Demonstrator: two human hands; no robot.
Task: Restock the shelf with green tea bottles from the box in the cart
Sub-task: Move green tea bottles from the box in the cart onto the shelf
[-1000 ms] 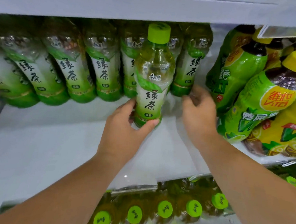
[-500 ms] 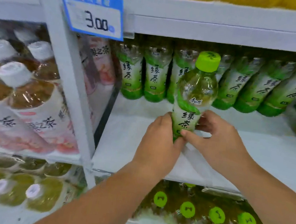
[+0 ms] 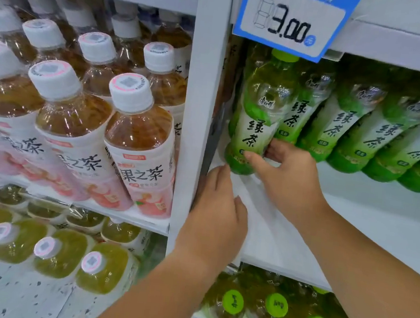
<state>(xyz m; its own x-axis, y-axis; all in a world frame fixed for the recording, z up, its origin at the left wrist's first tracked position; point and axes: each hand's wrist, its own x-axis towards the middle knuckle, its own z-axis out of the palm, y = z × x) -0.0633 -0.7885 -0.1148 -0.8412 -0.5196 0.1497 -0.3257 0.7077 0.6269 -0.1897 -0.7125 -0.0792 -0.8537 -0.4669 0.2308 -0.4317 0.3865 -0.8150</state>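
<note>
Just right of the white metal upright (image 3: 202, 101), the clear plastic, lime-capped green tea bottle (image 3: 259, 107) stands on the white shelf board (image 3: 353, 212), its lower label pinched by the right hand (image 3: 288, 178). The left hand (image 3: 215, 211) lies flat, empty, against the upright. Gripped so low, the bottle may topple.

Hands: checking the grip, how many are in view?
2. The left hand, fingers straight, is beside the white upright; the right hand grips the green tea bottle low down.
</note>
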